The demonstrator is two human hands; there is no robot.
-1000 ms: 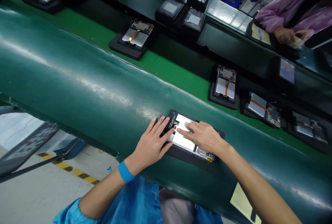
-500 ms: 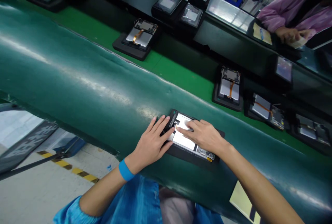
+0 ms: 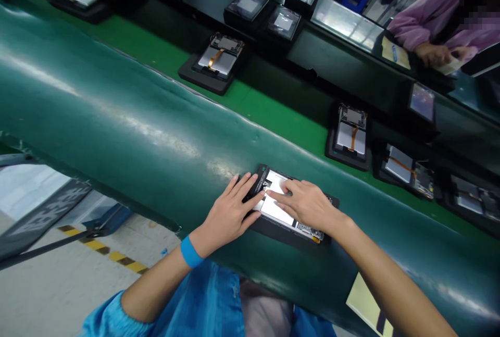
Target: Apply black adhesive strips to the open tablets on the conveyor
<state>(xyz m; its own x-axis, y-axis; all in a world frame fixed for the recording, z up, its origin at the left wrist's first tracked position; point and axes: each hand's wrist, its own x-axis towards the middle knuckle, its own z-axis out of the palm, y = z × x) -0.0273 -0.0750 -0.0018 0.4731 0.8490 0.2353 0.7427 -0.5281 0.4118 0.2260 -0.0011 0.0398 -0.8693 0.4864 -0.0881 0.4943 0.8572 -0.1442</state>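
An opened tablet [image 3: 278, 209] with a bright silver battery and a bare circuit board lies on a black foam pad [image 3: 269, 229] on the green bench in front of me. My left hand [image 3: 230, 214] rests flat over its left end, fingers spread. From the other side my right hand [image 3: 310, 202] reaches over the battery, its index finger stretched to a small spot near the left fingertips, other fingers partly bent. Both index fingertips almost meet there. Whatever lies under the fingertips is too small to make out.
Beyond the bench edge, a green conveyor [image 3: 258, 100] carries several opened tablets, one nearby [image 3: 351, 131] on its own black pad. Film-covered units [image 3: 284, 22] stand on the far ledge. A co-worker's hands [image 3: 439, 55] are at the upper right. A yellowish sheet [image 3: 365, 300] lies under my right forearm.
The tablets on the conveyor have shifted slightly to the right. My hands and the tablet under them are almost unmoved.
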